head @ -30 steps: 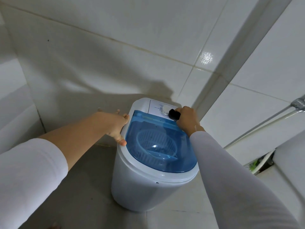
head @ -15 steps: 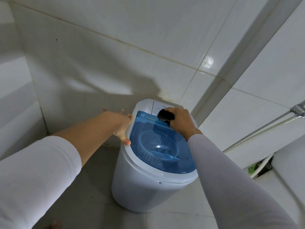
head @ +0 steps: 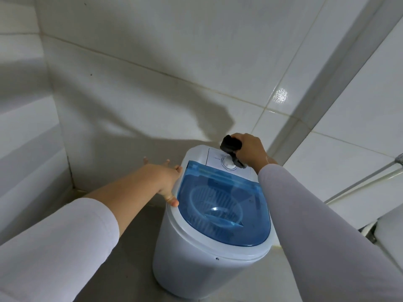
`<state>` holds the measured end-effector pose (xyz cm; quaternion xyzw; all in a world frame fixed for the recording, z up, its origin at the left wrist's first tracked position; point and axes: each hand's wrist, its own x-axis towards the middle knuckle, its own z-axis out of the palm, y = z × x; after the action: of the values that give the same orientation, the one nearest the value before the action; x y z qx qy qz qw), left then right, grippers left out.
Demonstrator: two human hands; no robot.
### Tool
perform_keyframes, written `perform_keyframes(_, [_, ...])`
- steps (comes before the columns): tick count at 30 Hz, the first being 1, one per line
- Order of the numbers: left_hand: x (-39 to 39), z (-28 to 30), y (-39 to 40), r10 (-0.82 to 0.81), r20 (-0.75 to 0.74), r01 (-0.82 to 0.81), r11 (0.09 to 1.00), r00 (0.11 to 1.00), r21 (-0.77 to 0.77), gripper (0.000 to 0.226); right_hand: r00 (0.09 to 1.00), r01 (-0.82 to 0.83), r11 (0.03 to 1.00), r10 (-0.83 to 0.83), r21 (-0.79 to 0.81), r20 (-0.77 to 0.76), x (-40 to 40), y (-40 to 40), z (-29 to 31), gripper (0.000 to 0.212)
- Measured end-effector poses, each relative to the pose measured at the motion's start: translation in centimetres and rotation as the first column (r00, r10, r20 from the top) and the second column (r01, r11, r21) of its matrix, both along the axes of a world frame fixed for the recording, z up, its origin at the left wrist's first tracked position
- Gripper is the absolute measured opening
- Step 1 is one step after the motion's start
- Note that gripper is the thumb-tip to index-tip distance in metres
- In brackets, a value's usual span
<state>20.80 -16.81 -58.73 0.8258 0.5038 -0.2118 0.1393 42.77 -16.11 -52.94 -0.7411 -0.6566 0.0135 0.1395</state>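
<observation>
The black object [head: 231,143] has moved from the lid's [head: 222,205] back edge to just above the dial [head: 229,165], gripped in the right hand's [head: 250,150] curled fingers. It looks dark and crumpled, with a strip trailing below those fingers. The left hand's [head: 165,182] straight fingers rest on the washer's [head: 196,258] rim.

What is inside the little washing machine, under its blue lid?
Through the see-through blue lid a round ribbed basket shows inside the washing machine. What lies under the basket is covered. The right hand grips a black object by the dial.
</observation>
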Motion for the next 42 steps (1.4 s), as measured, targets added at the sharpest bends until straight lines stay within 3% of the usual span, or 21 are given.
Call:
perform_keyframes(5, [0.0, -0.2, 0.0, 0.001, 0.02, -0.001, 1.0, 1.0, -0.014, 0.115, 0.999, 0.002, 0.997, 0.002, -0.08, 0.05, 0.0, -0.3, -2.9, 0.046])
perform_keyframes(10, [0.0, 0.3, -0.3, 0.005, 0.032, -0.004, 1.0, 0.999, -0.019, 0.114, 0.986, -0.097, 0.988, 0.111, -0.118, 0.126, 0.3, -1.3, -2.3, 0.045])
perform_keyframes(14, [-0.3, -0.2, -0.4, 0.041, 0.076, -0.04, 0.999, 0.996, -0.008, 0.113, 0.996, -0.089, 0.967, 0.091, -0.237, 0.001, 0.7, -2.4, -0.3, 0.054])
perform_keyframes(18, [-0.6, -0.3, -1.1, 0.053, 0.11, -0.054, 0.998, 0.993, 0.01, 0.105, 0.988, -0.153, 0.982, 0.154, -0.111, -0.006, -0.6, -2.5, 1.3, 0.046])
perform_keyframes(22, [-0.7, -0.3, -2.3, 0.052, 0.116, -0.067, 0.989, 0.992, 0.131, 0.092, 0.973, -0.222, 0.974, 0.218, -0.049, -0.079, -3.2, -2.2, 1.7, 0.035])
perform_keyframes(25, [-0.7, -0.9, -3.2, 0.054, 0.176, -0.083, 0.983, 0.983, 0.163, 0.081, 0.97, -0.243, 0.97, 0.243, 0.001, -0.015, -4.8, -1.3, 1.3, 0.03])
perform_keyframes(30, [-1.1, -0.9, -4.3, 0.145, 0.272, -0.165, 0.985, 0.951, 0.052, 0.069, 0.953, -0.277, 0.96, 0.269, 0.044, 0.14, -6.6, -0.3, -0.7, 0.028])
perform_keyframes(35, [-1.1, -1.7, -4.0, 0.175, 0.261, -0.192, 0.98, 0.949, 0.041, 0.07, 0.885, -0.311, 0.949, 0.308, -0.049, 0.35, -7.6, -0.5, -3.6, 0.056])
perform_keyframes(38, [-0.9, -1.8, -3.9, 0.164, 0.242, -0.182, 0.982, 0.956, 0.055, 0.067, 0.918, -0.307, 0.943, 0.328, -0.126, 0.224, -7.7, -0.8, -4.6, 0.056])
perform_keyframes(42, [-0.8, -2.0, -3.8, 0.164, 0.231, -0.182, 0.982, 0.959, 0.059, 0.067, 0.976, -0.217, 0.957, 0.215, -0.191, -0.031, -8.2, -0.9, -5.0, 0.054])
